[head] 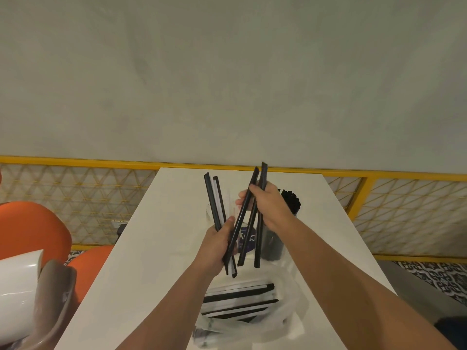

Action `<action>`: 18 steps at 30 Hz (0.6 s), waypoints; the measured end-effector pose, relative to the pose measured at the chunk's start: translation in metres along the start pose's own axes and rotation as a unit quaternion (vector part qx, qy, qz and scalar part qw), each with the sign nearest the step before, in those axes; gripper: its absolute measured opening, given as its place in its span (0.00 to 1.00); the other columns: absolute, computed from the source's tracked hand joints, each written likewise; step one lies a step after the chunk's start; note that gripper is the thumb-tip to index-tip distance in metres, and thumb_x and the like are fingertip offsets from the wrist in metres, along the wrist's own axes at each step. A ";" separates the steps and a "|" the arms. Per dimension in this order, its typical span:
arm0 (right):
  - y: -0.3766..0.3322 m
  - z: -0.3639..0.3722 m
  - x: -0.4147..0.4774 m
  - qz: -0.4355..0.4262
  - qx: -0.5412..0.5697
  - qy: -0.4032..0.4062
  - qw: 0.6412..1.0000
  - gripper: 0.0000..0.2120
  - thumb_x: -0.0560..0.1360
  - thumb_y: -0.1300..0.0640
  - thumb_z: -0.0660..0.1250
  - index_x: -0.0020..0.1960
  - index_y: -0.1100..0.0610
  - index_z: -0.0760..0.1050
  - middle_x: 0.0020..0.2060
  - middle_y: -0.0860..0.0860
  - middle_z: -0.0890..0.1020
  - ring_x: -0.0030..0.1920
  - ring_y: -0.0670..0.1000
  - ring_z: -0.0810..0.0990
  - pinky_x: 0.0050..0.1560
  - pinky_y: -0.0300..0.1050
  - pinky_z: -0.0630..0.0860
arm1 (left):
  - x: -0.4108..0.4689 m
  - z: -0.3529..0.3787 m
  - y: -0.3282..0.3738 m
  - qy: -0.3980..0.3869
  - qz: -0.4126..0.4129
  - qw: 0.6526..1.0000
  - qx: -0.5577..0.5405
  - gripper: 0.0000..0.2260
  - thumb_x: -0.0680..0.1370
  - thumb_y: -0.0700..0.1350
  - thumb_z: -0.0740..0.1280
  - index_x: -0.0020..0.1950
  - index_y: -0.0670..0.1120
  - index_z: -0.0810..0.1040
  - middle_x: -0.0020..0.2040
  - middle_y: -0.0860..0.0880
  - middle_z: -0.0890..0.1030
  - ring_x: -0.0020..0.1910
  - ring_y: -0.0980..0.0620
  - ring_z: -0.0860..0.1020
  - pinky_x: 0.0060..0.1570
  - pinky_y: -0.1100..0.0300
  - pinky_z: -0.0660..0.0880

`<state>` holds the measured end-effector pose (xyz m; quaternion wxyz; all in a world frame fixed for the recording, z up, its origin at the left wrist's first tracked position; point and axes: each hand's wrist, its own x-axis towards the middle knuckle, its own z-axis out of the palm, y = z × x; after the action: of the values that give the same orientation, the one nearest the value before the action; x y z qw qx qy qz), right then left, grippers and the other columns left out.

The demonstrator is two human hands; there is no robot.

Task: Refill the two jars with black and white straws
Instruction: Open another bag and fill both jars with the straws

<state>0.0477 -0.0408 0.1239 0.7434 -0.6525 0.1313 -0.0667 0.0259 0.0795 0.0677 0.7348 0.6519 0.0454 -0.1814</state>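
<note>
Plastic bag (285, 322): nearest, at the table's near edge, clear and crumpled, holding loose black and white straws (240, 299) lying flat, side by side.

Left hand (217, 245): above the bag, fingers wrapped around a small bundle (216, 202) of two black straws and one white; the bundle stands nearly upright, its tops leaning left, its lower ends poking out below the palm.

Right hand (267, 205): farther and to the right, fingers closed around three black straws (252, 215); these fan out, crossing the palm, upper ends above the knuckles, lower ends spread toward the bag.

Black jar (290, 202): just behind the right hand, packed with black straws, partly hidden.

Second jar (246, 239): between and beneath both hands, clear, purple-labelled; contents cannot be told.

Table (141, 248): white, long, running away to a yellow rail (75, 161).

Orange chairs (30, 228): left of the table.
</note>
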 end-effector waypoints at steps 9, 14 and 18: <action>-0.024 -0.049 0.036 -0.146 -0.039 0.168 0.974 0.04 0.80 0.65 0.53 0.52 0.58 0.65 0.35 0.53 0.75 0.33 0.50 0.76 0.43 0.45 0.78 | 0.007 -0.011 -0.001 0.011 -0.019 0.999 -0.036 0.16 0.79 0.50 0.62 0.34 0.44 0.73 0.26 0.50 0.71 0.22 0.54 0.67 0.25 0.63 0.67; -0.027 -0.059 0.046 -0.224 -0.075 0.227 0.945 0.07 0.81 0.62 0.54 0.57 0.58 0.65 0.43 0.52 0.76 0.38 0.45 0.77 0.44 0.35 0.75 | 0.006 -0.011 0.001 -0.010 -0.004 0.999 -0.041 0.15 0.79 0.50 0.62 0.36 0.43 0.74 0.26 0.50 0.72 0.23 0.55 0.67 0.26 0.63 0.68; -0.015 -0.061 0.047 -0.244 -0.108 0.223 0.938 0.14 0.81 0.59 0.55 0.66 0.60 0.64 0.45 0.53 0.78 0.41 0.42 0.77 0.42 0.31 0.72 | 0.007 -0.012 0.001 -0.021 -0.001 0.999 -0.042 0.15 0.79 0.50 0.62 0.37 0.43 0.74 0.27 0.50 0.71 0.23 0.54 0.67 0.26 0.63 0.68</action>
<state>0.0763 -0.1133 0.1262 0.5811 -0.7093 0.1366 -0.3749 0.0347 0.0903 0.0651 0.7625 0.6162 0.0382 -0.1934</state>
